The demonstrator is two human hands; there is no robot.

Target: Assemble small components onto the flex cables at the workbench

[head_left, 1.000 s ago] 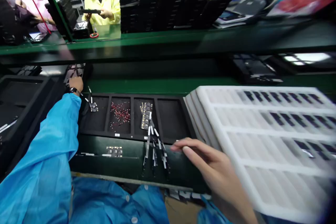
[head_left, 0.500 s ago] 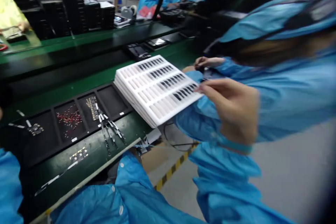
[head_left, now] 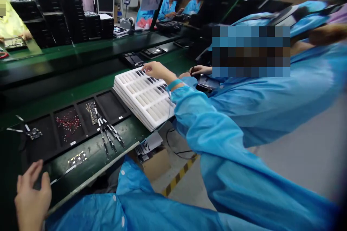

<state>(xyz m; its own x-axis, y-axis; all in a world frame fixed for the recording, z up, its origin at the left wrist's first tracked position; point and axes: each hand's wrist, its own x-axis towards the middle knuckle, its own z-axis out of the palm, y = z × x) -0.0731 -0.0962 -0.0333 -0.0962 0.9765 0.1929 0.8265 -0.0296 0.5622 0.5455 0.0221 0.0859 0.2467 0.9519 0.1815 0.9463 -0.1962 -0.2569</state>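
Note:
My right hand [head_left: 158,71] reaches over the far edge of a stack of white slotted foam trays [head_left: 141,97]. Its fingertips are pinched together at the top row of small black strips [head_left: 153,79]; whether a strip is between them is hidden. A blue wrist band [head_left: 175,83] with a cord circles that wrist. At the lower left, my left hand [head_left: 33,195] hangs open with fingers spread, close to the bench edge. Near it lies a small circuit board panel [head_left: 77,158] with a thin strip [head_left: 61,177] trailing from it.
A black compartment tray [head_left: 54,148] holds tiny red parts [head_left: 67,122], circuit boards [head_left: 91,112] and thin flex strips [head_left: 110,131] lying over its edge. A co-worker in a blue sleeve [head_left: 260,104] works close on the right. Stacked black trays [head_left: 72,18] stand behind; a cardboard box [head_left: 155,162] sits below.
My right hand has moved from the right corner of the foam tray to its far row, up and left. My left hand has come into view at the lower left.

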